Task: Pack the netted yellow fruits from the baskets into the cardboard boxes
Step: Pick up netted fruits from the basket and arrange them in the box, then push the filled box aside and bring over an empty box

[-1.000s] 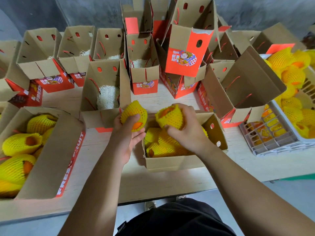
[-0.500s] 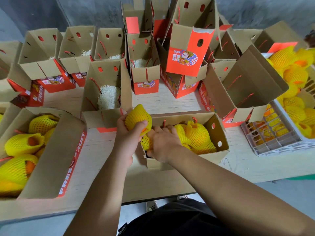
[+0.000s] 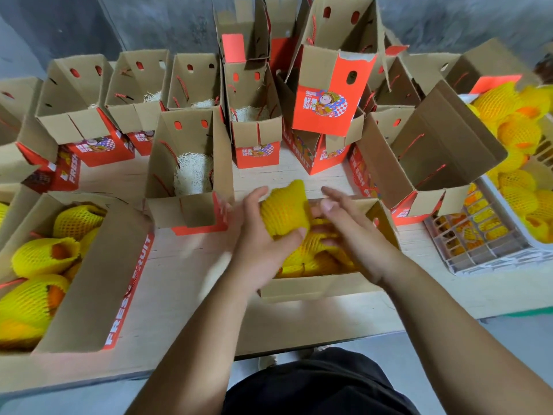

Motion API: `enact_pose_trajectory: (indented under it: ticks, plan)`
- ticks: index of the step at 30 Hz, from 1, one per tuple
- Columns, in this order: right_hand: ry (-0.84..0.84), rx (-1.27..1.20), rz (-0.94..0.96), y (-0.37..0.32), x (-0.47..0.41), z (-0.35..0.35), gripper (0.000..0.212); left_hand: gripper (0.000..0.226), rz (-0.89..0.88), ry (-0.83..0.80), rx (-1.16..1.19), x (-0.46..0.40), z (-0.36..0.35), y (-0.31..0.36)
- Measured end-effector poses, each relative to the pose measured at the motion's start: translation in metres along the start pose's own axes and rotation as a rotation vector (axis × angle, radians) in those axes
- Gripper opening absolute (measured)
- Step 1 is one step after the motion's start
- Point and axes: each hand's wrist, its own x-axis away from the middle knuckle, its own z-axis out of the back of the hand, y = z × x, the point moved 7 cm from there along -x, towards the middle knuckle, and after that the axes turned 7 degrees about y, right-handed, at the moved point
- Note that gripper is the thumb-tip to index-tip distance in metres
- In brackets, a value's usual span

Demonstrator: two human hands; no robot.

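Observation:
My left hand (image 3: 257, 247) grips a netted yellow fruit (image 3: 284, 211) and holds it over the open cardboard box (image 3: 314, 285) in front of me. My right hand (image 3: 350, 232) hovers over the same box with its fingers fairly straight, the fingertips touching the right side of that fruit. Several netted fruits (image 3: 317, 256) lie inside the box, partly hidden by both hands. More netted fruits (image 3: 514, 130) are piled in the white plastic basket (image 3: 490, 259) at the right edge.
A larger open box (image 3: 89, 280) at the left holds several netted fruits (image 3: 39, 256). Many upright open boxes, some with white padding (image 3: 191, 175), crowd the back of the wooden table. One tilted box (image 3: 434, 163) stands between my box and the basket.
My left hand has carried its fruit to the right, over the box. My right hand has lifted out of the box's left corner and now touches that fruit.

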Motion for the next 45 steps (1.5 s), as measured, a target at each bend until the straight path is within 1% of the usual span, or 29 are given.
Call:
enact_pose_trajectory:
  ticks: [1, 2, 3, 5, 7, 8, 10, 13, 14, 16, 18, 20, 21, 23, 25, 26, 28, 31, 32, 33, 34, 35, 36, 37, 38, 39, 42, 43, 45]
  plan:
    - [-0.028, -0.007, 0.021, 0.001, 0.004, -0.007, 0.066, 0.087, -0.025, -0.059, -0.001, 0.003, -0.018, 0.004]
    - [0.007, -0.005, 0.064, 0.003, 0.006, -0.009, 0.064, 0.09, -0.036, -0.118, -0.004, 0.005, -0.035, 0.005]
    - [0.078, -0.03, 0.092, 0.005, 0.008, -0.007, 0.063, 0.094, -0.038, -0.166, -0.003, 0.007, -0.051, 0.005]
    - [0.194, -0.185, 0.081, 0.011, 0.011, 0.004, 0.062, 0.1, -0.057, -0.216, -0.01, 0.008, -0.072, 0.008]
    - [0.27, -0.299, 0.078, 0.016, 0.013, 0.025, 0.054, 0.098, -0.119, -0.235, -0.064, 0.008, -0.087, 0.014]
    - [0.314, -0.345, 0.072, 0.018, 0.014, 0.039, 0.052, 0.093, -0.142, -0.245, -0.077, 0.008, -0.095, 0.017]
    - [0.409, -0.41, 0.044, 0.024, 0.014, 0.069, 0.062, 0.079, -0.181, -0.279, -0.093, 0.009, -0.113, 0.027]
    - [0.596, -0.257, 0.079, 0.025, 0.015, 0.133, 0.075, 0.052, -0.271, -0.314, -0.154, 0.007, -0.129, 0.04]
    - [0.662, -0.197, 0.097, 0.022, 0.015, 0.16, 0.075, 0.042, -0.284, -0.284, -0.195, 0.002, -0.128, 0.04]
    - [0.809, -0.126, 0.116, 0.02, 0.016, 0.225, 0.074, 0.029, -0.29, -0.122, -0.339, -0.016, -0.115, 0.036]
    - [0.967, -0.002, 0.126, 0.018, 0.017, 0.288, 0.078, 0.027, -0.259, 0.041, -0.439, -0.031, -0.1, 0.031]
    - [1.089, 0.216, 0.098, 0.017, 0.012, 0.342, 0.081, 0.026, -0.21, 0.115, -0.448, -0.04, -0.098, 0.028]
    - [1.103, 0.312, 0.068, 0.019, 0.005, 0.365, 0.081, 0.025, -0.182, 0.125, -0.447, -0.043, -0.101, 0.028]
    - [1.035, 0.453, -0.017, 0.027, -0.014, 0.396, 0.08, 0.022, -0.138, 0.114, -0.47, -0.044, -0.113, 0.025]
    - [0.941, 0.529, -0.11, 0.039, -0.028, 0.409, 0.08, 0.021, -0.123, 0.086, -0.514, -0.041, -0.125, 0.024]
    - [0.906, 0.551, -0.111, 0.042, -0.032, 0.408, 0.079, 0.021, -0.117, 0.086, -0.531, -0.039, -0.13, 0.024]
    - [0.881, 0.604, 0.003, 0.036, -0.033, 0.39, 0.067, 0.021, -0.117, 0.106, -0.55, -0.035, -0.133, 0.021]
    - [0.857, 0.741, 0.36, 0.019, -0.021, 0.323, 0.044, 0.021, -0.152, 0.186, -0.58, -0.031, -0.126, 0.02]
    - [0.794, 0.761, 0.457, 0.02, -0.016, 0.294, 0.043, 0.02, -0.181, 0.236, -0.608, -0.028, -0.119, 0.023]
    - [0.679, 0.732, 0.507, 0.027, -0.014, 0.264, 0.045, 0.02, -0.208, 0.301, -0.664, -0.026, -0.108, 0.024]
    - [0.51, 0.648, 0.462, 0.039, -0.015, 0.235, 0.049, 0.028, -0.186, 0.364, -0.741, -0.025, -0.093, 0.021]
    - [0.337, 0.533, 0.342, 0.055, -0.016, 0.208, 0.053, 0.041, -0.107, 0.419, -0.815, -0.024, -0.074, 0.012]
    - [0.175, 0.424, 0.2, 0.071, -0.017, 0.184, 0.055, 0.052, 0.022, 0.466, -0.868, -0.02, -0.053, 0.001]
    - [0.044, 0.356, 0.075, 0.087, -0.017, 0.164, 0.053, 0.058, 0.159, 0.494, -0.879, -0.015, -0.034, -0.014]
    - [-0.026, 0.356, 0.016, 0.096, -0.018, 0.151, 0.052, 0.059, 0.247, 0.488, -0.846, -0.007, -0.023, -0.027]
    - [-0.051, 0.382, -0.003, 0.101, -0.02, 0.144, 0.055, 0.056, 0.253, 0.448, -0.773, 0.0, -0.019, -0.039]
    - [-0.02, 0.464, -0.041, 0.109, -0.033, 0.137, 0.069, 0.053, 0.061, 0.39, -0.568, 0.017, -0.019, -0.047]
    - [-0.01, 0.473, -0.065, 0.111, -0.038, 0.136, 0.072, 0.052, 0.087, 0.403, -0.51, 0.021, -0.015, -0.052]
    - [0.025, 0.485, -0.092, 0.114, -0.046, 0.134, 0.07, 0.047, 0.227, 0.42, -0.392, 0.028, -0.005, -0.068]
